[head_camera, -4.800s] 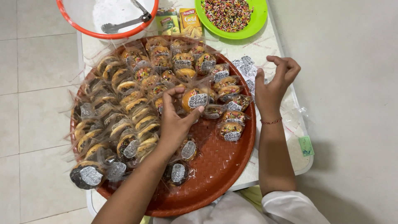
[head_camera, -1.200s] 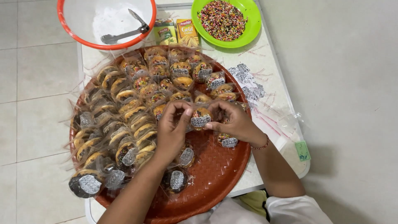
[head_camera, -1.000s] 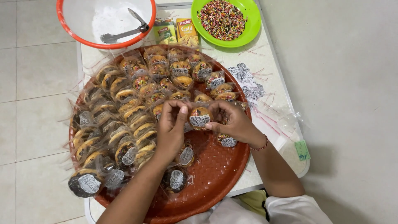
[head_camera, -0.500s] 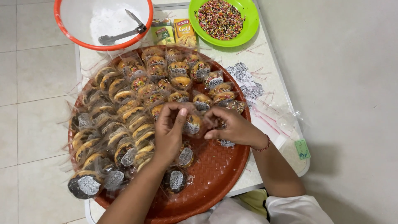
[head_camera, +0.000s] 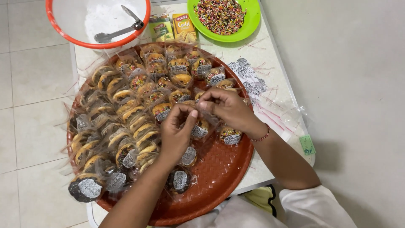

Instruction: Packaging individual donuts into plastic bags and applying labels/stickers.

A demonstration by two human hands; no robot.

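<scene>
both hands meet over the middle of the woven tray (head_camera: 219, 177): left hand (head_camera: 177, 135) and right hand (head_camera: 228, 110) pinch the wrapped pastry (head_camera: 199, 128) between their fingertips. half a second ago they sat slightly apart. round grey-white labels front each packet; two yellow-green boxes (head_camera: 173, 27) stand at the table's far edge.

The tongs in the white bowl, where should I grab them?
Probably by the hinged end of the tongs, which rests high against the orange rim of the bowl at its right. Come from above on that side; the scoop ends lie low in the white powder. Both hands are busy at the tray.
</scene>
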